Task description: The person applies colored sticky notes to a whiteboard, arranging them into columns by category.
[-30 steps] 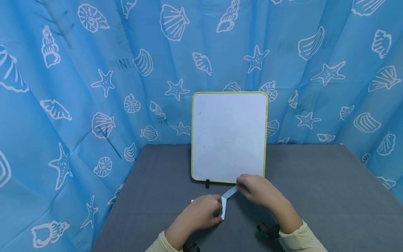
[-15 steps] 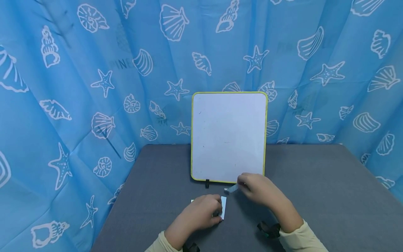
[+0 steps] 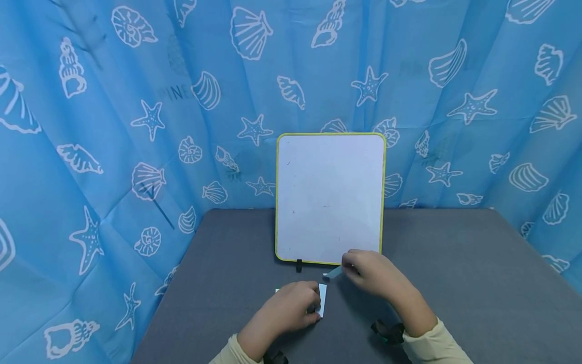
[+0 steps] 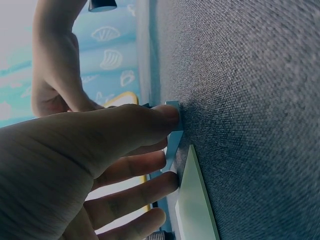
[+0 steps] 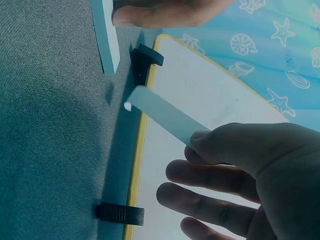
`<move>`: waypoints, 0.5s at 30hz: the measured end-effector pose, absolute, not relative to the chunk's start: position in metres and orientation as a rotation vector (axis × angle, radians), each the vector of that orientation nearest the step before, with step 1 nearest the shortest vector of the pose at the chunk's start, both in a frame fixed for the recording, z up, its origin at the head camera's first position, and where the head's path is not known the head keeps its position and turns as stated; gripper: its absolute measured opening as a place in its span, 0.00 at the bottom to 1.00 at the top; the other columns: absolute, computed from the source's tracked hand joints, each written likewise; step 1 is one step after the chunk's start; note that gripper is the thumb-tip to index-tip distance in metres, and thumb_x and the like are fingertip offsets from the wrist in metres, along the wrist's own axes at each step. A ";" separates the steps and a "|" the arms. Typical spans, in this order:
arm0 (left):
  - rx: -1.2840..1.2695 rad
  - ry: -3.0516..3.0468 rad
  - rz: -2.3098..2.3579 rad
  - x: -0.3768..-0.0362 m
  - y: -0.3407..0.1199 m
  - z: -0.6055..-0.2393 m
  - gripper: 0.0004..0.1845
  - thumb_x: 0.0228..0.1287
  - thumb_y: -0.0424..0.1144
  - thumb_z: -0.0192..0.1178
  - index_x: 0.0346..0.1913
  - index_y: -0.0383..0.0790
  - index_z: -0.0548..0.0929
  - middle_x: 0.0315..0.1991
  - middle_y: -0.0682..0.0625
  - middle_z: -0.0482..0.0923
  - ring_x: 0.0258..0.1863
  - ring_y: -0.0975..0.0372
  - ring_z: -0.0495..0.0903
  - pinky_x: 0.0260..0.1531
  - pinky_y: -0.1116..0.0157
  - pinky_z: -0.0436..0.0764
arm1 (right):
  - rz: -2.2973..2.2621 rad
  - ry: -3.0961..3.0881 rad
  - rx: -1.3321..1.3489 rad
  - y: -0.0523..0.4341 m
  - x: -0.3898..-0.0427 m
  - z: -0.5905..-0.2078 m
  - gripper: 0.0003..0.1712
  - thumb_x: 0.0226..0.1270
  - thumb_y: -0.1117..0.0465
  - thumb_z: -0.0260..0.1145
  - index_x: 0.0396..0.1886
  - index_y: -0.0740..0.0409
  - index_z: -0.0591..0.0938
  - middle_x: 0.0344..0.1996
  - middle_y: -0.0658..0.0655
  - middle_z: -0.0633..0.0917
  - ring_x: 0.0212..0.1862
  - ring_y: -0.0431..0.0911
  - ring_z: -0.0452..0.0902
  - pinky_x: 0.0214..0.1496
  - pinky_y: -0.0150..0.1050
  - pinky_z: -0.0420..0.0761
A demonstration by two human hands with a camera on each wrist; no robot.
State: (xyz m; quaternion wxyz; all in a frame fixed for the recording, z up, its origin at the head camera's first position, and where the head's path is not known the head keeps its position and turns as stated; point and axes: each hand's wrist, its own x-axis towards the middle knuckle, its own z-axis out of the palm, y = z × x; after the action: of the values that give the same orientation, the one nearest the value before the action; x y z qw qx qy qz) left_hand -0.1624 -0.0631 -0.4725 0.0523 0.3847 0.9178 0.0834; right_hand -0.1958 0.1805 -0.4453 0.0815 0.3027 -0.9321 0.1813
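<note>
My left hand (image 3: pixel 288 307) lies over a small white paper pad (image 3: pixel 322 299) on the grey table (image 3: pixel 454 263). Its thumb (image 4: pixel 150 120) is at one edge of the pad (image 4: pixel 195 200) and its fingers lie along the other side. My right hand (image 3: pixel 375 275) pinches one end of a pale blue paper strip (image 3: pixel 333 273) just above the table, between the pad and the whiteboard. In the right wrist view the strip (image 5: pixel 165 117) sticks out free from thumb and fingers (image 5: pixel 250 175), apart from the pad (image 5: pixel 107 35).
A white board with a yellow-green frame (image 3: pixel 330 197) stands upright at the table's back on two black feet (image 5: pixel 120 213). Blue cloth with shells and starfish (image 3: pixel 136 126) hangs behind and at both sides. Bare grey table lies to the right.
One second ago the strip stretched from the pad to my right hand. It has since come off the pad and hangs free in the right hand. The left hand has stayed put.
</note>
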 end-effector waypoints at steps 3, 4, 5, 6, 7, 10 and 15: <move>1.158 2.782 0.261 -0.162 -0.063 -0.472 0.06 0.66 0.47 0.76 0.35 0.50 0.92 0.36 0.62 0.79 0.28 0.73 0.70 0.28 0.74 0.72 | 0.552 -2.783 0.912 0.180 -0.196 -0.444 0.08 0.68 0.66 0.74 0.32 0.49 0.86 0.25 0.41 0.79 0.26 0.31 0.67 0.31 0.33 0.74; 1.155 2.780 0.259 -0.162 -0.063 -0.472 0.06 0.66 0.47 0.76 0.35 0.50 0.92 0.37 0.62 0.79 0.28 0.73 0.70 0.28 0.74 0.73 | 0.553 -2.781 0.914 0.181 -0.195 -0.444 0.08 0.68 0.66 0.74 0.32 0.49 0.86 0.25 0.41 0.79 0.26 0.31 0.67 0.31 0.33 0.74; 1.153 2.779 0.261 -0.162 -0.063 -0.472 0.06 0.66 0.47 0.76 0.36 0.50 0.93 0.37 0.62 0.80 0.28 0.73 0.70 0.29 0.74 0.73 | 0.553 -2.782 0.908 0.180 -0.195 -0.444 0.08 0.67 0.66 0.74 0.32 0.49 0.86 0.25 0.40 0.79 0.26 0.31 0.67 0.31 0.33 0.74; 1.152 2.779 0.262 -0.162 -0.063 -0.472 0.06 0.66 0.47 0.76 0.36 0.50 0.93 0.37 0.62 0.80 0.28 0.73 0.71 0.29 0.74 0.73 | 0.553 -2.783 0.904 0.181 -0.195 -0.444 0.08 0.68 0.66 0.74 0.32 0.49 0.86 0.25 0.40 0.79 0.26 0.31 0.67 0.31 0.33 0.74; 1.150 2.777 0.261 -0.161 -0.063 -0.472 0.06 0.66 0.47 0.76 0.36 0.50 0.93 0.37 0.62 0.80 0.28 0.73 0.71 0.29 0.74 0.73 | 0.550 -2.786 0.898 0.181 -0.195 -0.444 0.08 0.68 0.66 0.74 0.32 0.49 0.86 0.25 0.40 0.79 0.26 0.31 0.67 0.31 0.33 0.74; 1.147 2.778 0.259 -0.162 -0.063 -0.472 0.06 0.66 0.47 0.76 0.36 0.50 0.93 0.38 0.62 0.80 0.29 0.73 0.71 0.29 0.74 0.73 | 0.545 -2.792 0.887 0.181 -0.195 -0.444 0.07 0.68 0.65 0.74 0.32 0.50 0.86 0.25 0.40 0.79 0.25 0.31 0.67 0.31 0.32 0.74; 1.141 2.769 0.260 -0.163 -0.063 -0.472 0.06 0.66 0.47 0.76 0.36 0.50 0.93 0.38 0.62 0.80 0.29 0.73 0.71 0.30 0.73 0.74 | 0.545 -2.806 0.872 0.182 -0.196 -0.444 0.05 0.67 0.65 0.75 0.33 0.51 0.87 0.25 0.40 0.80 0.26 0.32 0.67 0.31 0.32 0.74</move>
State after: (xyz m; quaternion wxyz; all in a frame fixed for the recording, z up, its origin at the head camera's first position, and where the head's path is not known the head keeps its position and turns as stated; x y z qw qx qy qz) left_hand -0.1631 -0.0627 -0.4723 0.0678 0.3788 0.9190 0.0864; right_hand -0.1956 0.1815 -0.4440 0.0763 0.2908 -0.9363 0.1817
